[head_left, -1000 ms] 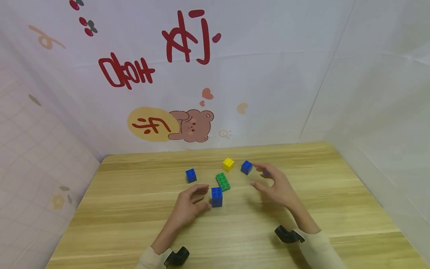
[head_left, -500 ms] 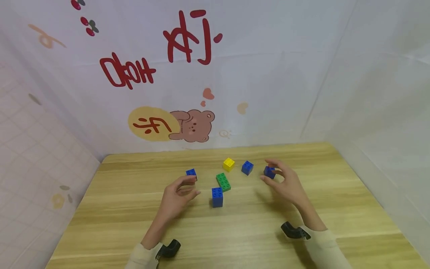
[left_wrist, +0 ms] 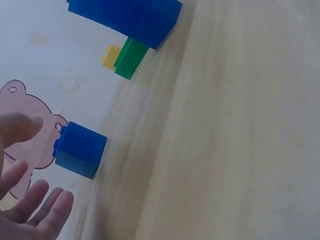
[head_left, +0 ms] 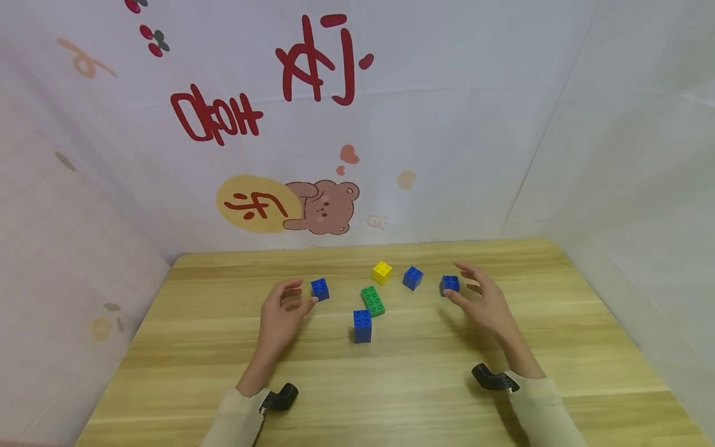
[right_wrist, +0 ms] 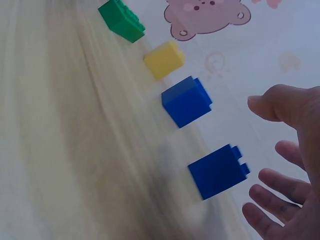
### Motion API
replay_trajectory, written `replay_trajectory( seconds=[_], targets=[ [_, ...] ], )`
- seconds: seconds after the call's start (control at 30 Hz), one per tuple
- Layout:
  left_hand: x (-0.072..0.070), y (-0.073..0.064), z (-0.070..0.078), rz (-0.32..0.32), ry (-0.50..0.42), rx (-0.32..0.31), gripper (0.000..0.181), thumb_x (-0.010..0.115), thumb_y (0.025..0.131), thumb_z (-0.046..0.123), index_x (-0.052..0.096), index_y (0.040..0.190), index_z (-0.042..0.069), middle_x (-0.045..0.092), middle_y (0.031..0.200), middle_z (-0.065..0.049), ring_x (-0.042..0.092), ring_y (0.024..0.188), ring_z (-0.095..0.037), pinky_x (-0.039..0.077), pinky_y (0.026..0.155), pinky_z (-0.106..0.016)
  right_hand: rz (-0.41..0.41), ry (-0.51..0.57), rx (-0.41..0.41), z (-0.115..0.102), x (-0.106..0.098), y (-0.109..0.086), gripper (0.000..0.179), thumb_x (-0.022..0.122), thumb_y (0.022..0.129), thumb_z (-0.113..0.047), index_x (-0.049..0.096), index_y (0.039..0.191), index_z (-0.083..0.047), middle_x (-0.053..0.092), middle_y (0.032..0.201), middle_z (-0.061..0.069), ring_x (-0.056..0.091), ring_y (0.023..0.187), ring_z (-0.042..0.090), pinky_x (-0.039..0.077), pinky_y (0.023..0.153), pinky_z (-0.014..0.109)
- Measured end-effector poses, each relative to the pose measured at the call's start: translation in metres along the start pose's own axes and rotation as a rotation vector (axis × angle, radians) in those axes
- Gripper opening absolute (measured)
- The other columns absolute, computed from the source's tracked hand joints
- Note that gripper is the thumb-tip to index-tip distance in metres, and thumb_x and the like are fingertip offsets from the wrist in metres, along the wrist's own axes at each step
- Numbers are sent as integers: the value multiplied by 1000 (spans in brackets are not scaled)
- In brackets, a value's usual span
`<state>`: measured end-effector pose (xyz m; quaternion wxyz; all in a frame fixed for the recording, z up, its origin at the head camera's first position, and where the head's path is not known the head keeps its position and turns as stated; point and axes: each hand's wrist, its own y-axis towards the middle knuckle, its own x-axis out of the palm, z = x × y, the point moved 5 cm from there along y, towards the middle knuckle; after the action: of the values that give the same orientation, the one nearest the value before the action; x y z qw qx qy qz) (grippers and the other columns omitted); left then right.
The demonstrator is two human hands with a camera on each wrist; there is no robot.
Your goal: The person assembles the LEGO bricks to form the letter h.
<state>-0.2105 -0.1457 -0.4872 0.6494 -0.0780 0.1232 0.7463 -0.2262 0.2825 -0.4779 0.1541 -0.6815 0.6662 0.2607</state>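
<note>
My left hand (head_left: 282,315) hovers just left of a small blue toy brick (head_left: 320,289), its fingers loosely bent and its thumb tip near the brick. In the left wrist view, a gap shows between the left hand's fingers (left_wrist: 56,207) and this brick (left_wrist: 81,150). My right hand (head_left: 485,303) is beside the rightmost blue brick (head_left: 449,284); its thumb overlaps that brick in the head view. The right wrist view shows the right fingers (right_wrist: 272,200) spread and apart from the brick (right_wrist: 217,172). Neither hand holds anything.
Between the hands stand a taller blue block (head_left: 362,327), a flat green brick (head_left: 372,301), a yellow brick (head_left: 382,272) and another blue brick (head_left: 413,278). A wooden table (head_left: 413,397) carries them. White printed sheeting (head_left: 447,124) hangs behind and at both sides.
My left hand has moved left, from beside the taller blue block to the left blue brick. My right hand has shifted right, to the rightmost blue brick, which it partly hid before.
</note>
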Motion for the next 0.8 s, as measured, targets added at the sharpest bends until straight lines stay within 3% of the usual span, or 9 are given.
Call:
replay_trajectory(
  seconds=[0.27, 0.47, 0.8],
  targets=[
    [5, 14, -9, -70, -32, -20, 63, 81, 89, 12, 53, 144, 4, 55, 144, -22, 54, 135, -38, 49, 113, -51, -61, 29, 93, 21, 9, 3, 79, 75, 94, -40, 35, 159, -17, 40, 159, 26, 45, 141, 51, 43, 112, 66],
    [14, 25, -11, -146, 15, -11, 66, 81, 89, 12, 50, 147, 3, 55, 148, -18, 53, 138, -35, 47, 115, -48, -45, -55, 69, 24, 10, 4, 70, 73, 96, -39, 43, 155, -15, 51, 152, 24, 52, 136, 47, 42, 112, 65],
    [17, 32, -15, -122, 62, -31, 51, 80, 91, 14, 63, 139, 9, 67, 132, -16, 64, 123, -30, 54, 107, -42, 34, -125, 10, 24, 9, 0, 44, 69, 100, -27, 61, 139, -11, 66, 133, 25, 67, 117, 42, 54, 101, 59]
  ],
)
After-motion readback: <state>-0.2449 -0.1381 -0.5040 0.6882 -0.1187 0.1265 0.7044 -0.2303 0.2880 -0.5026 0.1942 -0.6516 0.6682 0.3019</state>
